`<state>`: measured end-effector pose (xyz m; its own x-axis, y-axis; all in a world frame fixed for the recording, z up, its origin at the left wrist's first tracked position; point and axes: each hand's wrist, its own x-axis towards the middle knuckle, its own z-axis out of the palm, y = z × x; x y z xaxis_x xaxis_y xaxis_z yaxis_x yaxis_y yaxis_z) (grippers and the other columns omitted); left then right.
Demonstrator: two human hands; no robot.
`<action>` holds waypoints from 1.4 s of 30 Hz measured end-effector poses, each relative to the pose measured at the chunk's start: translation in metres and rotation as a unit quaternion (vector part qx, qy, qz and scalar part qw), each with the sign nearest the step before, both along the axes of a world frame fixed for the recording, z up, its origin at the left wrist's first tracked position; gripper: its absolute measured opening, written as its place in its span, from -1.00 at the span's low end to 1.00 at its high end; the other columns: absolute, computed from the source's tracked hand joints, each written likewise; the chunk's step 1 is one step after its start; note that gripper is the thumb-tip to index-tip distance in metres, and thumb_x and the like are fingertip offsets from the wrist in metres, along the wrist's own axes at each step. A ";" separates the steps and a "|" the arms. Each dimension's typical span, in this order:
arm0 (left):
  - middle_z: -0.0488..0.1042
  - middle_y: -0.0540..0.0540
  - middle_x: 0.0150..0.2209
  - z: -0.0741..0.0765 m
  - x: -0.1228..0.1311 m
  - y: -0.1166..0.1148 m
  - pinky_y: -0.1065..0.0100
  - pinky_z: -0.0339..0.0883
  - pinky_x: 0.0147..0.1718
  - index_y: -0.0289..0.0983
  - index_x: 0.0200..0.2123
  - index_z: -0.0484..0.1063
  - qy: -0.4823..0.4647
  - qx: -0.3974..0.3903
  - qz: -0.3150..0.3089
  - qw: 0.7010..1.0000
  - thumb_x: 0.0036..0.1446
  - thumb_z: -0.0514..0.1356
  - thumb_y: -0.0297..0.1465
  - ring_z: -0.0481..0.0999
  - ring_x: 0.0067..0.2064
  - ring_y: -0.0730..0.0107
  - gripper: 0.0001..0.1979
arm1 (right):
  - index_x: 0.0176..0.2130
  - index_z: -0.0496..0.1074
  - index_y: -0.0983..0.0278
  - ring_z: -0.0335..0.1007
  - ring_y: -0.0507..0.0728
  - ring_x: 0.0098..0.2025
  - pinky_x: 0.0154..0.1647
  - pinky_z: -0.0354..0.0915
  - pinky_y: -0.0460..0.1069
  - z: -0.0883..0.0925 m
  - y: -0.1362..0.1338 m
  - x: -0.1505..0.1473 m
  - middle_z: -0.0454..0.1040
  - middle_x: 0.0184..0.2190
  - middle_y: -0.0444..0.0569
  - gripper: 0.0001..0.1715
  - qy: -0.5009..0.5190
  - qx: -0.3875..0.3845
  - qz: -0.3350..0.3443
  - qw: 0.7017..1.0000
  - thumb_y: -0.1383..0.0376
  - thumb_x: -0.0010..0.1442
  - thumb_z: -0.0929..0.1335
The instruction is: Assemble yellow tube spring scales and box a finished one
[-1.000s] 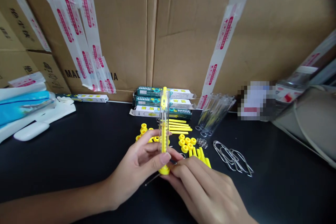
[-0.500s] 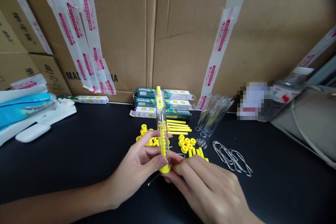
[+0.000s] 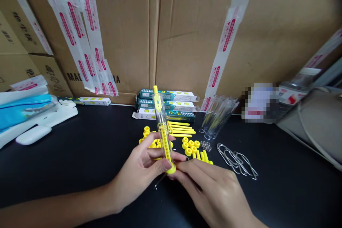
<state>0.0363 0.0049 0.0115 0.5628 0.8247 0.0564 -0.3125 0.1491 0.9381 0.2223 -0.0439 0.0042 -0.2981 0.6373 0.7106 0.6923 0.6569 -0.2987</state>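
Brown cardboard (image 3: 128,35) walls the far edge of our black surface (image 3: 93,160).
Beyond our left hand (image 3: 144,164) and our right hand (image 3: 219,181), three narrow boxes (image 3: 165,105) and a leaning bundle of clear tubes (image 3: 220,115) crowd that far edge. Above the surface's middle, our left fingers grip a yellow-scaled tube (image 3: 162,128), its top tipped further left than half a second ago. We have wide room between our left forearm and the white case (image 3: 33,135) towards the left edge, less between our right hand and the metal hooks (image 3: 236,160). Our right fingers bunch closed at the yellow end cap (image 3: 171,169), a thin wire (image 3: 159,182) jutting below; what they pinch is hidden.
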 end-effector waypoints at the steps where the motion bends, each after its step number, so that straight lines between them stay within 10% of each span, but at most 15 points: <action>1: 0.75 -0.14 -0.13 0.000 0.000 0.000 0.42 0.51 -0.11 -0.24 0.03 0.39 0.006 0.003 0.002 1.000 0.15 0.47 -0.17 0.69 -0.22 0.43 -0.50 | -0.30 0.60 0.28 0.62 0.05 -0.50 -0.42 0.42 -0.10 -0.001 0.000 -0.001 0.67 -0.45 -0.09 -0.61 0.034 -0.048 0.010 0.998 0.25 0.51 0.29; 10: 0.69 -0.23 -0.12 -0.005 -0.003 0.002 0.59 0.30 -0.61 -0.29 0.04 0.48 0.086 0.039 0.033 0.995 0.18 0.37 0.01 0.50 -0.47 0.53 -0.44 | -0.31 0.69 0.24 0.53 0.06 -0.48 -0.49 0.43 -0.13 -0.014 0.007 -0.009 0.62 -0.50 -0.07 -0.66 0.333 -0.456 0.083 0.821 0.02 0.21 0.52; 22: 0.63 -0.12 -0.32 -0.004 -0.002 0.005 0.58 0.29 -0.64 -0.33 -0.02 0.53 0.127 0.038 0.013 0.991 0.10 0.38 0.10 0.51 -0.53 0.50 -0.36 | -0.35 0.68 0.27 0.45 -0.02 -0.53 -0.51 0.46 -0.19 0.000 0.009 -0.020 0.58 -0.51 -0.10 -0.56 0.472 -0.496 0.159 0.712 -0.03 -0.02 0.64; 42: 0.52 -0.08 -0.51 0.004 0.000 0.000 0.54 0.16 -0.65 -0.35 -0.05 0.62 0.111 0.066 -0.046 0.991 0.17 0.29 0.14 0.42 -0.56 0.46 -0.35 | -0.43 0.56 0.30 0.30 0.01 -0.48 -0.54 0.09 -0.12 0.006 0.002 -0.015 0.46 -0.48 -0.06 -0.41 0.409 -0.516 0.173 0.732 -0.17 0.16 0.49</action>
<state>0.0362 0.0050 0.0157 0.6465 0.7624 0.0276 -0.0877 0.0384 0.9954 0.2073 -0.0416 0.0105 -0.3118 0.9479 -0.0651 -0.1512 -0.1172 -0.9815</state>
